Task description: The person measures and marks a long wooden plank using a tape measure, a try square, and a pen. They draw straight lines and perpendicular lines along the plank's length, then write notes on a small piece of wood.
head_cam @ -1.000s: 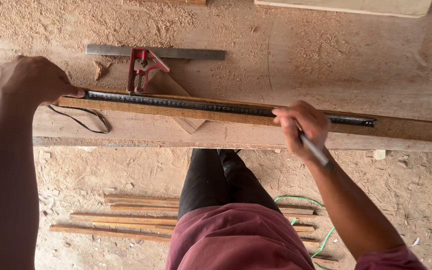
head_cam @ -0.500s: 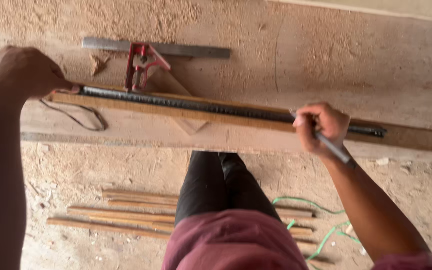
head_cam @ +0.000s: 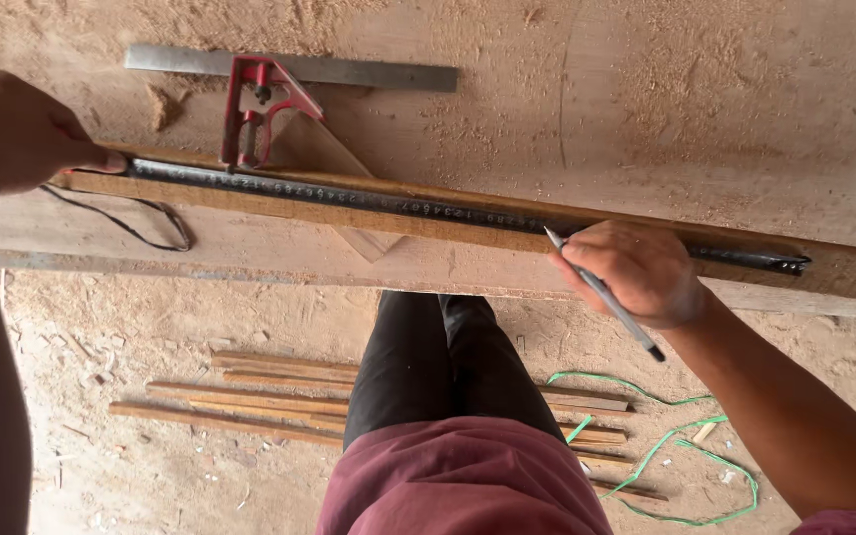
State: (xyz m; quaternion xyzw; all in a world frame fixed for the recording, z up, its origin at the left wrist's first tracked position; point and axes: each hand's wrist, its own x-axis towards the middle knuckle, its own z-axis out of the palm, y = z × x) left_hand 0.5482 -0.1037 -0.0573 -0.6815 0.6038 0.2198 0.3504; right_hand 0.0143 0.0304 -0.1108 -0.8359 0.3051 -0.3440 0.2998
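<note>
Running left to right across mid-frame on the bench [head_cam: 646, 119]: dark steel rule [head_cam: 428, 206] atop a wooden strip [head_cam: 279, 202]. Right hand [head_cam: 636, 272] closed on a pencil [head_cam: 601, 293], tip at the rule's edge; left hand [head_cam: 12, 129] pressing its far-left end. Red combination square [head_cam: 260, 99] above.

From my feed the light is soft, warm daylight — even, no hard glare. The sawdust-covered wooden desk [head_cam: 646, 119] reads bright, slightly washed at the top. A faint shadow lies under the long dark metal ruler [head_cam: 428, 206]. My left hand [head_cam: 12, 134], close to the lens, is soft and blurred — the right hand [head_cam: 631, 272] is sharper. Straight edges bow slightly.
</note>
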